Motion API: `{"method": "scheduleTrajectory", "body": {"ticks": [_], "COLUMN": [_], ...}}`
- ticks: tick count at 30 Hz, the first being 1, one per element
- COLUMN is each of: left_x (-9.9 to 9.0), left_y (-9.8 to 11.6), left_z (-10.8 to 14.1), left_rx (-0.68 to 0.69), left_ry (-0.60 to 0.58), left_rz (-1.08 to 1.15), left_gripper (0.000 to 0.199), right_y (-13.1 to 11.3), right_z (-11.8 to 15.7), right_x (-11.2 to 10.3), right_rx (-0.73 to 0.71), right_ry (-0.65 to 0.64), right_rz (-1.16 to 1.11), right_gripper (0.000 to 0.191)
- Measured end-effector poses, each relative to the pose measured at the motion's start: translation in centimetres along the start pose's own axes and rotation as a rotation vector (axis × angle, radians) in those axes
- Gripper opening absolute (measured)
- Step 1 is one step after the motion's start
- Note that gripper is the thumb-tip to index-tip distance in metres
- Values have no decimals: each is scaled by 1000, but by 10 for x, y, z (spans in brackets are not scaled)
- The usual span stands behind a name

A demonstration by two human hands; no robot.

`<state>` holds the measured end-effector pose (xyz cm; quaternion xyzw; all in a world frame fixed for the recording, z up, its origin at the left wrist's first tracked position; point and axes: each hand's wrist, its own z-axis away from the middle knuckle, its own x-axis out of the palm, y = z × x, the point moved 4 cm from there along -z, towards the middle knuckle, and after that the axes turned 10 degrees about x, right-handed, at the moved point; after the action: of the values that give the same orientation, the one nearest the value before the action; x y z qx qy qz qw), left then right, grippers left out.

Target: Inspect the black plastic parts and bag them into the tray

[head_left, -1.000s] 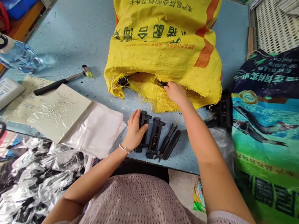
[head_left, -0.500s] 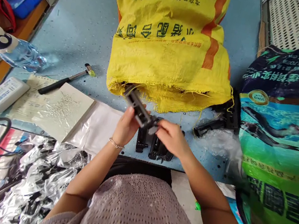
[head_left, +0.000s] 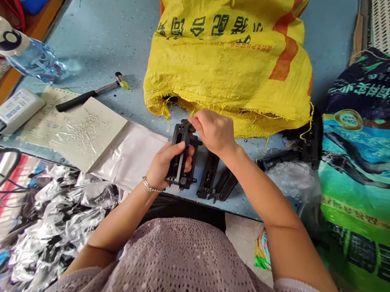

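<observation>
My left hand [head_left: 167, 164] is wrapped around a long black slotted plastic part [head_left: 177, 158], which stands nearly upright in the picture over the table's front edge. At its top end my right hand [head_left: 214, 132] is closed, thumb and fingertips pinching there; the curled fingers hide the exact grip. Just right of the held part lies another black part [head_left: 192, 163], partly covered by my left fingertips. Two more black parts, one straight [head_left: 208, 176] and one slanted [head_left: 226, 184], rest below my right wrist. Behind both hands is the frayed open mouth of a yellow woven sack [head_left: 229, 81].
A small hammer [head_left: 89, 94], a card with tiny metal bits [head_left: 88, 129], a white box [head_left: 16, 109] and a water bottle [head_left: 33, 57] are on the left. To the right are black parts [head_left: 311, 141], clear plastic [head_left: 290, 180] and a green-blue sack [head_left: 367, 196].
The black part has swung from a slant to nearly upright and come down nearer the table's front edge. My right hand has moved from its lower right end up to its top end.
</observation>
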<state>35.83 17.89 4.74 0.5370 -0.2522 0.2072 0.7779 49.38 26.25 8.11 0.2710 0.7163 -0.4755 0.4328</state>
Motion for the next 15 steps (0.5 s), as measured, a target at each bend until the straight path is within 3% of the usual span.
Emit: {"method": "scheduleTrajectory", "body": {"ticks": [2,6,8,11,15], "left_x": [-3,-9,-11,-16,-23], "left_y": [9,18,16,11,5], "left_z": [-5,-10,-10,-10,-12], "left_rx": [53,102,129,161,79], "left_ry": [71,116,128,167,242], "left_rz": [24,-5,-25,-44,-30], "left_gripper": [39,38,37,37,38], "right_y": [-10,-40,-45,-42,-40], "right_z": [17,69,83,82,65], "right_x": [1,21,34,45,34], "right_rx": [-35,-301,-308,-328,-455], "right_ry": [-44,-209,-247,-280,-219], "right_rz": [-28,-5,39,73,107], "right_gripper": [59,48,46,50,48]}}
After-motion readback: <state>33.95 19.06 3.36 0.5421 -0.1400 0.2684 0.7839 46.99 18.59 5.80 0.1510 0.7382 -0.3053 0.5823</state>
